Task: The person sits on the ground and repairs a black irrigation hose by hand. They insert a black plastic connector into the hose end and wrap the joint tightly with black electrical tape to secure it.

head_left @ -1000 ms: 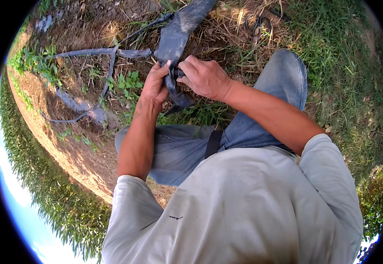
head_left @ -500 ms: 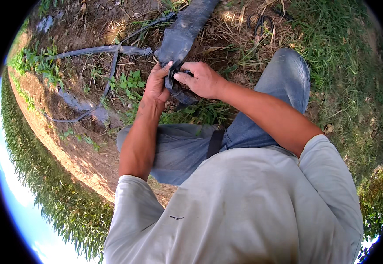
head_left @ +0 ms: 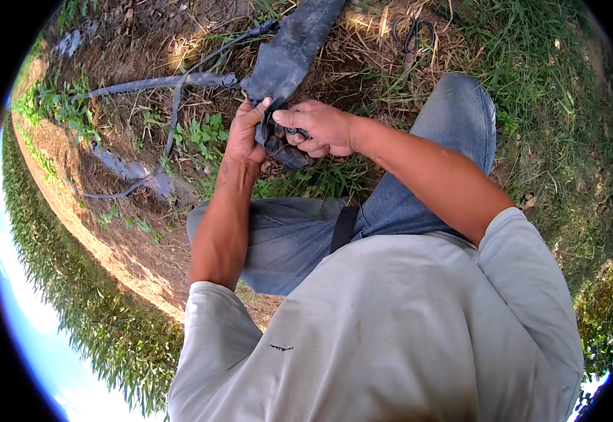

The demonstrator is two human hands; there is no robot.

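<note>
A wide, flat black hose [head_left: 289, 60] comes down from the top edge, its near end gathered into crumpled folds [head_left: 284, 151]. My left hand [head_left: 247, 130] is closed on the left side of those folds, thumb pressed on top near the hose's flat part. From the right, my right hand [head_left: 324, 129] wraps its fingers round the bunched end, thumb and forefinger pinched together. A small dark loop or strip shows under the right fingers; its kind is unclear. Just left of the hose lies a thin black drip line [head_left: 159, 82], with a connector [head_left: 230, 80] at its end.
Black-handled scissors [head_left: 413, 35] lie on dry straw at the upper right. A second thin tube [head_left: 239, 41] runs to a fitting beside the hose. Small green weeds [head_left: 204, 133] grow left of my hands, and grass [head_left: 532, 91] covers the right side.
My right hand has turned, and its fingers now curl lower round the bunched end. The left hand has shifted slightly to the left, and the hose has moved a little with it.
</note>
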